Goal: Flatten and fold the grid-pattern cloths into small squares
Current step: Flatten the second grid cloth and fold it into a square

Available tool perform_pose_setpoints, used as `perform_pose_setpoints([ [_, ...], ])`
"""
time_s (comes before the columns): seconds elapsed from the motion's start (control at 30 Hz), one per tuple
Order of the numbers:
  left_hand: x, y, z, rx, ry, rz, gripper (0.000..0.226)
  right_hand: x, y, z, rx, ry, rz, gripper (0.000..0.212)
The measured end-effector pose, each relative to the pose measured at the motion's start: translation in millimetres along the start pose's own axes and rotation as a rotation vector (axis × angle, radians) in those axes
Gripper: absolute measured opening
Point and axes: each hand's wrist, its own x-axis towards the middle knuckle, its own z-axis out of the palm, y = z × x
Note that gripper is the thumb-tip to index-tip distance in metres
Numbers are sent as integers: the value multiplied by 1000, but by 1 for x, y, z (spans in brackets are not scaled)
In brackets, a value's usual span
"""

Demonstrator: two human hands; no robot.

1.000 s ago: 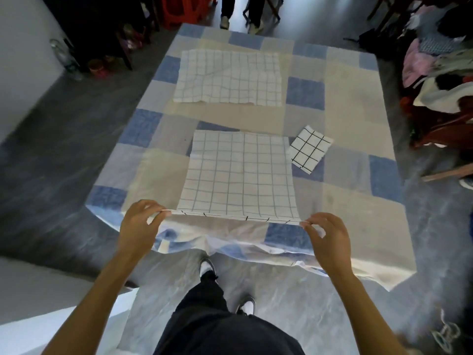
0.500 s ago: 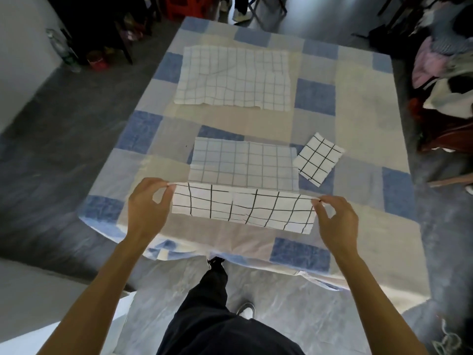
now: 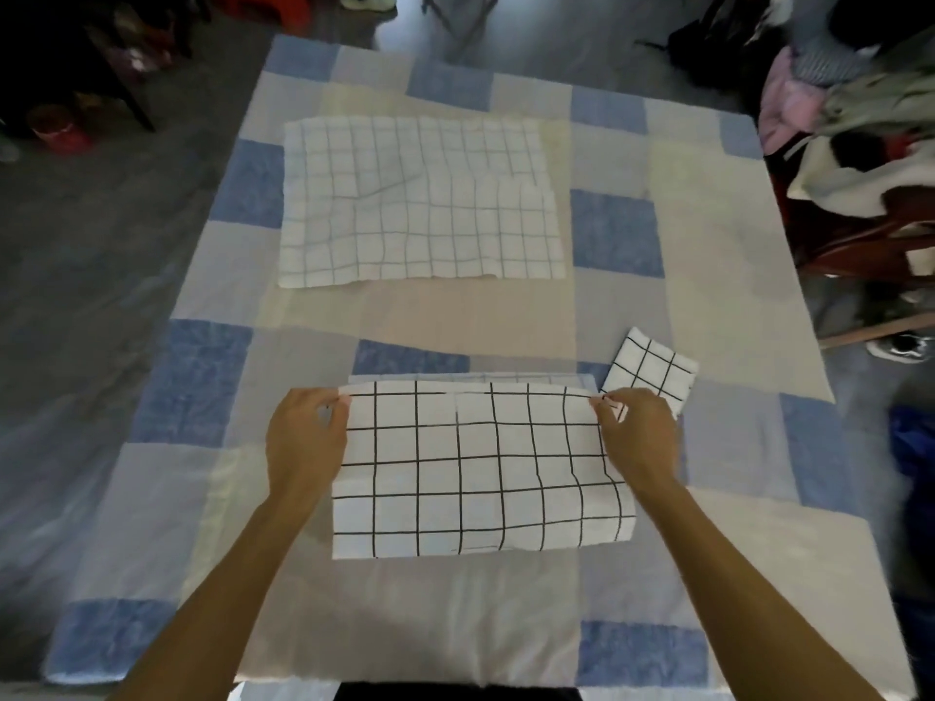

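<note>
A: Folding in half right now! Picked up by the near edge a second ago, swung up and over, now laid down onto the far edge of the near cloth (image 3: 480, 473).

B: And showing a bold black grid on top, in place of the paler face from a moment back. Pinched at the far-left corner by the left hand (image 3: 303, 437), fingers curled on the edge. Pinched the same way at the far-right corner by the right hand (image 3: 637, 437).

A: Meaning what for the task?

B: Done with the first fold, by the look of it. Lining up corners now, leaving a thin strip of the lower layer showing beyond. Likely more halving needed to match the small folded square (image 3: 650, 369) just beside the right hand.

A: Anything else waiting?

B: Further back, well apart: a second grid cloth (image 3: 420, 204), spread open, slightly rumpled, not yet folded.

A: And the surface?

B: A worktop (image 3: 192, 387) draped in a patchwork sheet of blue, grey and cream squares, soft and a little wrinkled.

A: The room?

B: Grey floor (image 3: 76, 306) all round. Heaped clothes (image 3: 850, 108) off to the right. Something red (image 3: 60, 131) low at the far left, beside dark furniture. Blurred towards the edges.
</note>
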Motion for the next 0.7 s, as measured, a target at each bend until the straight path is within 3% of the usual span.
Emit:
perform_pose_setpoints([
  [0.3,20,-4,33,32,13,-65,21,28,-3,35,-56,81,-43,21],
  [0.43,4,7,38,74,50,55,38,23,-5,36,-19,114,-30,27],
  [0.53,-37,18,46,117,-79,206,39,-8,-13,37,50,89,-87,36],
  [0.63,-88,20,66,242,-282,420,44,-51,-24,42,103,-65,-285,40],
  [0.7,-114,16,83,383,-421,444,52,-74,-25,51,48,-166,-425,43],
])
